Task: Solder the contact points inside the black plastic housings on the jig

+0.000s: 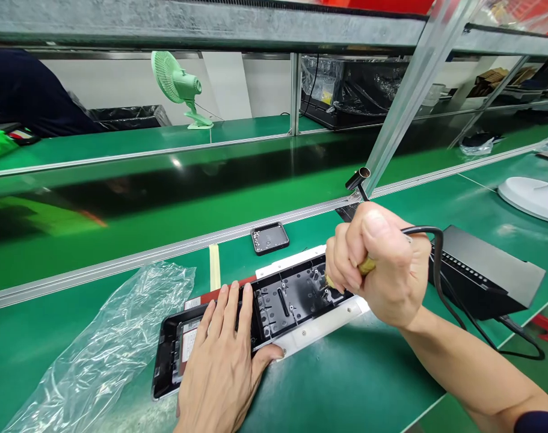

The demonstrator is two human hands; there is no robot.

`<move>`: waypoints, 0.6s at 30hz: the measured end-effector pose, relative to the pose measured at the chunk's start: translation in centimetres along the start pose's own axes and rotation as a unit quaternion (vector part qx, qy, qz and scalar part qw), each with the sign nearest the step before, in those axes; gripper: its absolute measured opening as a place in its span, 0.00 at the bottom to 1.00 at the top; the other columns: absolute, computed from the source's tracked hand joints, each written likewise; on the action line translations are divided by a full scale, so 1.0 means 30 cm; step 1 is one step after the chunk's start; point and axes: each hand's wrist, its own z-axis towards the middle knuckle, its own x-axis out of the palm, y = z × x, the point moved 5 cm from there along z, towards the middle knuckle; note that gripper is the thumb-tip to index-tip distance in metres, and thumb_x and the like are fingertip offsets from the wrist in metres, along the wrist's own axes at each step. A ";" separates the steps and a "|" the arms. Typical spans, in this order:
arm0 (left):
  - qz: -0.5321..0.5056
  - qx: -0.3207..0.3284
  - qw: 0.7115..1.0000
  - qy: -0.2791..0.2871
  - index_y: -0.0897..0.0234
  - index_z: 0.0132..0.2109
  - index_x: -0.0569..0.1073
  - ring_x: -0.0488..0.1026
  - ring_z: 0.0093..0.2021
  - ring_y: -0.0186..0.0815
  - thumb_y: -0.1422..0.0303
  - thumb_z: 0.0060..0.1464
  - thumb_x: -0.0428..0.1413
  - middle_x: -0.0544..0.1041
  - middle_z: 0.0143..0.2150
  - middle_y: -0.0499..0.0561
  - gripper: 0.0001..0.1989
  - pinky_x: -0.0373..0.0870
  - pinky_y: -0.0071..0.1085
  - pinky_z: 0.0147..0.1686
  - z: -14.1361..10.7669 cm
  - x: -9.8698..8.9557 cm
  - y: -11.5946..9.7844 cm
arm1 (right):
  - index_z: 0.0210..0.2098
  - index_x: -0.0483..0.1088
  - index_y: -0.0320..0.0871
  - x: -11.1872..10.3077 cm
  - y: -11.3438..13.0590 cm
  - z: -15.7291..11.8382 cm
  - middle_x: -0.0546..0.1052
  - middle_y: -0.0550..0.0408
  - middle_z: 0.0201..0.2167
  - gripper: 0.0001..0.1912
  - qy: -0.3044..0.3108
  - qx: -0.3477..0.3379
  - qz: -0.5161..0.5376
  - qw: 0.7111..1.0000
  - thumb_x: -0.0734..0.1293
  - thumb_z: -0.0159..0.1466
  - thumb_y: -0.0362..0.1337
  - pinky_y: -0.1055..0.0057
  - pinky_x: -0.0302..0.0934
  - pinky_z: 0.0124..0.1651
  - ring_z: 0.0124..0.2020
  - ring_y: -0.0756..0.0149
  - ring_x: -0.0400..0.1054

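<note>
A long black plastic housing [292,297] lies at a slant in a white fixture [319,331] on the green bench. Flat across its left half rests my left hand [226,355], fingers stretched out and thumb on the fixture's near edge. My right hand [377,264] is closed in a fist round the yellowish grip of a corded tool that looks like a soldering iron [367,265]. The tool points down at the housing's right part; its tip is mostly hidden by my fingers. Beyond the housing sits a small black tray [270,238] with tiny metallic pieces.
Clear plastic film [115,337] lies at left. A metal tube holder [358,179] stands by the slanted post [404,108]. On the right is a black box [485,270] with a cable. A green fan [177,84] and a person's dark sleeve [30,90] are across the belt.
</note>
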 end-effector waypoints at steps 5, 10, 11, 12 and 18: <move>0.007 -0.008 1.000 0.004 0.69 0.77 0.43 0.51 0.76 0.57 0.38 0.64 0.38 0.50 0.77 0.68 0.49 0.55 0.56 0.70 0.002 0.001 -0.004 | 0.20 0.57 0.46 0.061 -0.011 -0.009 0.59 0.63 0.11 0.24 0.008 0.038 0.060 0.997 0.66 0.70 0.43 0.71 0.49 0.15 0.11 0.73 0.51; 0.011 -0.009 1.000 0.002 0.74 0.75 0.51 0.51 0.76 0.57 0.37 0.63 0.42 0.52 0.76 0.69 0.50 0.55 0.55 0.71 0.004 -0.002 -0.007 | 0.20 0.58 0.45 0.107 -0.036 -0.016 0.60 0.63 0.11 0.24 0.028 0.051 0.058 0.997 0.65 0.71 0.43 0.71 0.48 0.16 0.12 0.73 0.51; 0.009 -0.010 1.000 0.001 0.74 0.75 0.53 0.52 0.76 0.58 0.37 0.62 0.43 0.52 0.76 0.70 0.50 0.55 0.55 0.71 0.005 -0.002 -0.007 | 0.20 0.57 0.45 0.112 -0.041 -0.016 0.60 0.63 0.11 0.25 0.031 0.052 0.055 0.997 0.64 0.72 0.44 0.71 0.48 0.16 0.12 0.73 0.51; 0.007 -0.011 1.000 -0.001 0.74 0.75 0.53 0.52 0.76 0.58 0.37 0.62 0.43 0.53 0.76 0.70 0.50 0.55 0.55 0.71 0.005 -0.003 -0.007 | 0.20 0.57 0.45 0.116 -0.045 -0.016 0.60 0.63 0.11 0.25 0.032 0.053 0.052 0.997 0.64 0.72 0.44 0.70 0.48 0.16 0.12 0.73 0.52; 0.002 -0.015 1.000 -0.005 0.74 0.75 0.54 0.52 0.76 0.57 0.36 0.61 0.44 0.53 0.76 0.69 0.51 0.56 0.55 0.71 0.007 -0.007 -0.009 | 0.21 0.59 0.45 0.125 -0.061 -0.013 0.61 0.63 0.13 0.25 0.034 0.047 0.039 0.998 0.63 0.73 0.44 0.71 0.52 0.18 0.13 0.73 0.53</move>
